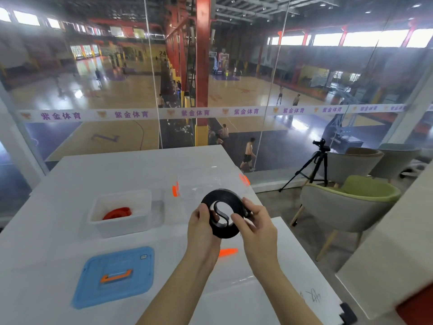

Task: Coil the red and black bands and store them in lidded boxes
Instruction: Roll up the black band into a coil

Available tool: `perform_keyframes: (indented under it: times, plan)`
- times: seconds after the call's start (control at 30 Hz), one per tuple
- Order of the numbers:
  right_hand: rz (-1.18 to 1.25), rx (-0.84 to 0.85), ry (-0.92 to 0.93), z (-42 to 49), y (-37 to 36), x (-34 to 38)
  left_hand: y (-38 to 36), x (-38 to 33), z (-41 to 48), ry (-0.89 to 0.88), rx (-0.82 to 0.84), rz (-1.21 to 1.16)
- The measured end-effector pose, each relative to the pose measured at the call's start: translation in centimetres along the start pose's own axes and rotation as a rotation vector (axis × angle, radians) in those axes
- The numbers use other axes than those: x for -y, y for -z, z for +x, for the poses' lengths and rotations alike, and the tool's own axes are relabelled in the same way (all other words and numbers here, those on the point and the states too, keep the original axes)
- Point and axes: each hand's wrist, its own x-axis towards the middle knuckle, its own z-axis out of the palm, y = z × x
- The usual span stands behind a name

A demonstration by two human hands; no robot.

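Both my hands hold a coiled black band (pixel 223 198) above the white table (pixel 70 231). My left hand (pixel 201 227) grips its left side. On its right side, my right hand (pixel 254 221) pinches the rim. The band's inner end curls in an S inside the ring. A coiled red band (pixel 117 213) lies in an open white box (pixel 121 225) to the left. Behind my hands stands a clear box (pixel 199 184) with orange clips, partly hidden by the coil.
A blue lid (pixel 114 276) with an orange handle lies flat at the front left. An orange clip (pixel 227 252) shows beneath my hands. A tripod (pixel 314 165) and chairs (pixel 346 207) stand right of the table. A glass wall is behind the table.
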Motion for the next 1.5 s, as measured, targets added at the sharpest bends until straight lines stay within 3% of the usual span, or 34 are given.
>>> perform_keyframes:
  times: [0.2, 0.5, 0.83, 1.07, 1.3, 1.5]
  plan:
    - [-0.270, -0.075, 0.104, 0.8, -1.2, -2.8, 1.2, 0.9, 2.4, 0.005, -0.039, 0.033]
    - [-0.389, -0.003, -0.032, 9.5, -3.9, -8.7, 0.9, 2.3, 10.7, 0.040, -0.135, 0.212]
    - [-0.588, 0.176, -0.112, 26.2, -7.0, -16.0, 0.1, 4.0, 25.5, 0.063, -0.161, 0.724]
    - [-0.594, 0.347, -0.239, 34.0, -10.2, -21.5, 2.4, 4.6, 33.7, 0.063, -0.166, 1.067]
    - [-0.754, 0.463, -0.255, 40.0, -14.1, -27.5, 8.2, 3.7, 42.4, -0.234, -0.300, 1.589]
    - [-0.851, 0.530, -0.304, 42.8, -18.1, -32.9, 10.7, 5.1, 48.1, -0.234, -0.201, 1.903]
